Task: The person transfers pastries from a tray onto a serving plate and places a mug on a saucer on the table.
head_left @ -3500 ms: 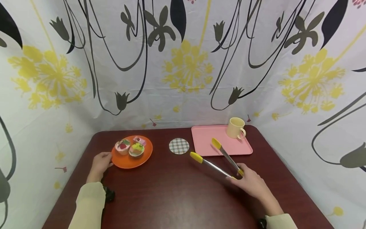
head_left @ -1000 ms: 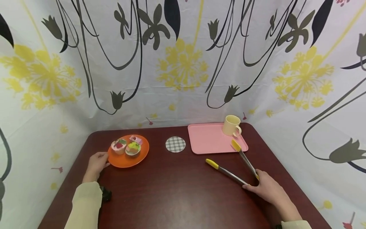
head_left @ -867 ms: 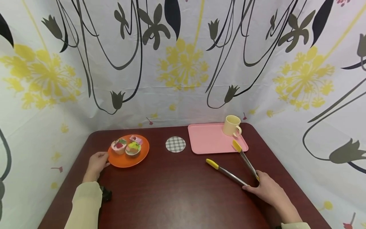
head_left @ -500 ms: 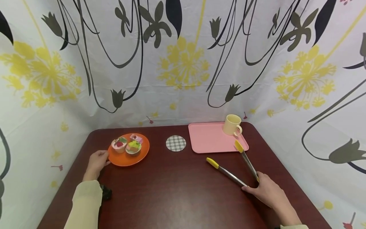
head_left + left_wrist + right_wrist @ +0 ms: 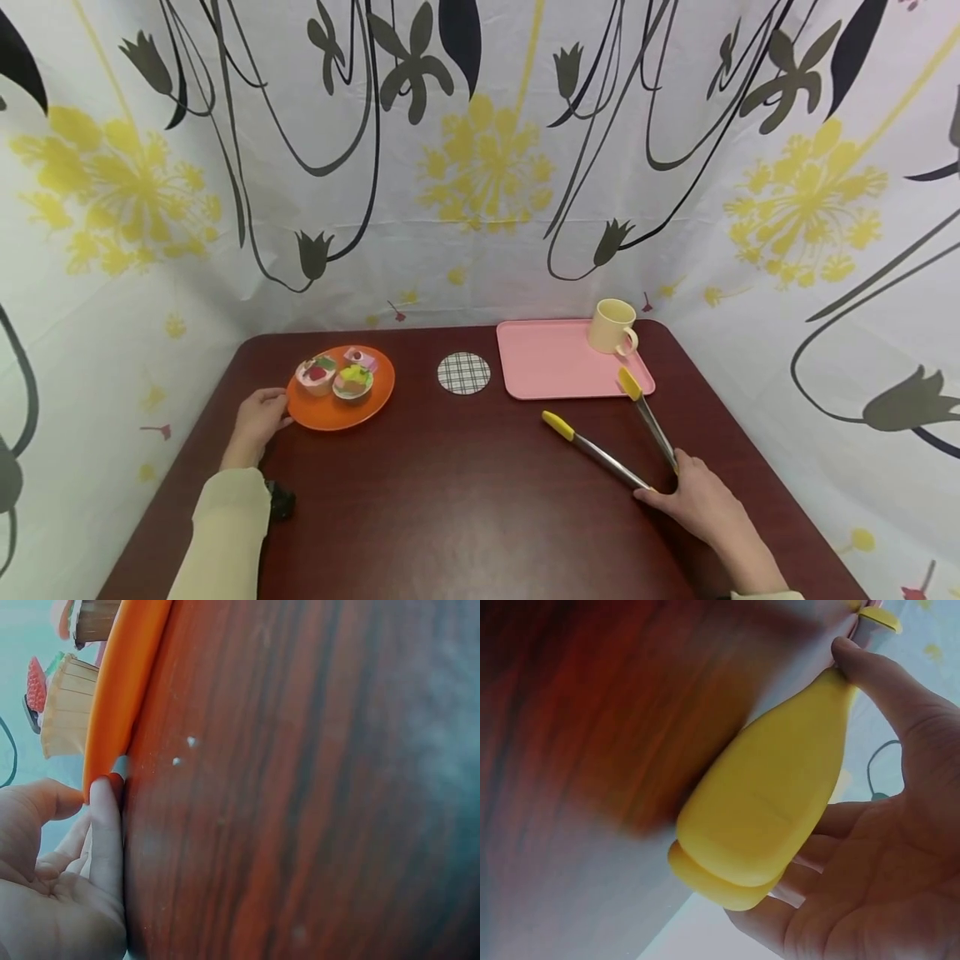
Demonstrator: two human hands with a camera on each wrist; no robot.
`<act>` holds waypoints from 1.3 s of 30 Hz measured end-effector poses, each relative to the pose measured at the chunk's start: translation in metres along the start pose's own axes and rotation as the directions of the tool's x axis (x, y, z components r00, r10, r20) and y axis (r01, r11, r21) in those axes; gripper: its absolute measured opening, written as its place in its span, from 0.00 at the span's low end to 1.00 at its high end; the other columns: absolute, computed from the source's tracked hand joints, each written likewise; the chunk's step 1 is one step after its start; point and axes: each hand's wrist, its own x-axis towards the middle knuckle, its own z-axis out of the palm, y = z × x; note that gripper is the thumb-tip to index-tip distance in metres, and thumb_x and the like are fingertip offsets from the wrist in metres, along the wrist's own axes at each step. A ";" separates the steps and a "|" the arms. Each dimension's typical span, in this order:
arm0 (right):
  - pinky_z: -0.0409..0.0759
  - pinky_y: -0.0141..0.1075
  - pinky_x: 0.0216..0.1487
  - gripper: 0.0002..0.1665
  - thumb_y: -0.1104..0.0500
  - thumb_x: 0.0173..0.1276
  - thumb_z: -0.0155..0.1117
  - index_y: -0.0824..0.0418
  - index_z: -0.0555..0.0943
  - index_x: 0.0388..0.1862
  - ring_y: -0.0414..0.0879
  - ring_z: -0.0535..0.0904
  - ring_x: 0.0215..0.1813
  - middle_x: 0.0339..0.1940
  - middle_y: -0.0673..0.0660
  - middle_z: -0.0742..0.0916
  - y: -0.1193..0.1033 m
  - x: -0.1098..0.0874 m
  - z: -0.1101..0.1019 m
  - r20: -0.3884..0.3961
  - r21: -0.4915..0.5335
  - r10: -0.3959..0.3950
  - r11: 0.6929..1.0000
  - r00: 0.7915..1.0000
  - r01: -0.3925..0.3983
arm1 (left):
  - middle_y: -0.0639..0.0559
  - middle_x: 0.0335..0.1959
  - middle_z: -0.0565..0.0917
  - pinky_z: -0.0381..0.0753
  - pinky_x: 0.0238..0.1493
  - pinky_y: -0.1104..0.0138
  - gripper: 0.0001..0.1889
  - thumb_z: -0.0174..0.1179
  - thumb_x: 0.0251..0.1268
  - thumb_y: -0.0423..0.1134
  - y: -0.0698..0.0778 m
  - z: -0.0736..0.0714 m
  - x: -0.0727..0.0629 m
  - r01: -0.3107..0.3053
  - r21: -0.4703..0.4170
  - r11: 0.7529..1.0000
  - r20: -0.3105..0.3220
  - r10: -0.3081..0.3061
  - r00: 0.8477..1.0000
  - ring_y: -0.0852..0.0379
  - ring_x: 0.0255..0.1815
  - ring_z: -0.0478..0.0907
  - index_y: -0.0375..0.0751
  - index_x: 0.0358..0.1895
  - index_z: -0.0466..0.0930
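Note:
My left hand (image 5: 258,421) pinches the near-left rim of an orange plate (image 5: 324,417). In the left wrist view the thumb lies on the plate's (image 5: 124,697) rim, with a finger tucked beneath. On it sit a toy cupcake (image 5: 315,377) with a red berry, a yellow-topped cupcake (image 5: 352,383) and a small pink cake piece (image 5: 361,359). My right hand (image 5: 708,507) grips metal tongs (image 5: 606,460), arms spread apart with nothing between their yellow tips. The right wrist view shows the thumb and fingers around the tongs' yellow-covered handle end (image 5: 772,780).
At the back right of the dark wooden table (image 5: 450,517) lies a pink tray (image 5: 555,371) bearing a cream mug (image 5: 611,329). One tong tip overlaps the tray's near-right corner. Between plate and tray is a round checked coaster (image 5: 463,373). A patterned cloth (image 5: 300,200) surrounds the table.
Since the earliest frame, my right hand has carried the tongs rightward and nearer, off the middle of the tray. Over the last second both hands stay nearly still; the head view shifts slightly.

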 end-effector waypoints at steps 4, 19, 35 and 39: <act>0.83 0.70 0.54 0.73 0.27 0.59 0.78 0.86 0.62 0.73 0.73 0.82 0.57 0.57 0.81 0.81 0.000 0.000 0.002 0.019 0.001 0.008 1.000 1.000 -0.008 | 0.25 0.79 0.66 0.90 0.53 0.74 0.34 0.41 0.91 0.49 -0.001 0.001 0.000 0.006 0.006 1.000 0.008 -0.006 1.000 0.35 0.75 0.73 0.26 0.83 0.54; 0.81 0.72 0.59 0.76 0.19 0.65 0.65 0.84 0.57 0.78 0.77 0.77 0.66 0.65 0.85 0.76 0.003 0.000 -0.001 0.048 0.044 0.028 0.999 0.998 -0.030 | 0.25 0.82 0.60 0.88 0.60 0.70 0.36 0.39 0.91 0.51 0.005 0.001 -0.013 0.007 -0.028 1.000 0.043 -0.006 0.999 0.34 0.80 0.67 0.26 0.85 0.48; 0.74 0.76 0.68 0.63 0.24 0.80 0.49 0.81 0.58 0.81 0.83 0.67 0.73 0.74 0.87 0.69 0.017 0.006 -0.031 0.000 0.107 0.025 0.994 1.000 -0.025 | 0.20 0.82 0.55 0.92 0.55 0.65 0.39 0.34 0.90 0.51 0.014 -0.015 -0.024 0.061 -0.051 0.997 0.142 -0.053 0.988 0.35 0.74 0.73 0.24 0.86 0.35; 0.68 0.79 0.70 0.58 0.27 0.81 0.52 0.78 0.61 0.80 0.85 0.62 0.73 0.74 0.87 0.68 0.017 0.010 -0.046 -0.112 0.093 0.004 0.996 0.994 0.006 | 0.15 0.81 0.39 0.85 0.69 0.46 0.41 0.36 0.87 0.51 0.022 -0.016 -0.022 0.021 0.071 0.997 0.029 -0.023 0.999 0.22 0.78 0.60 0.25 0.85 0.32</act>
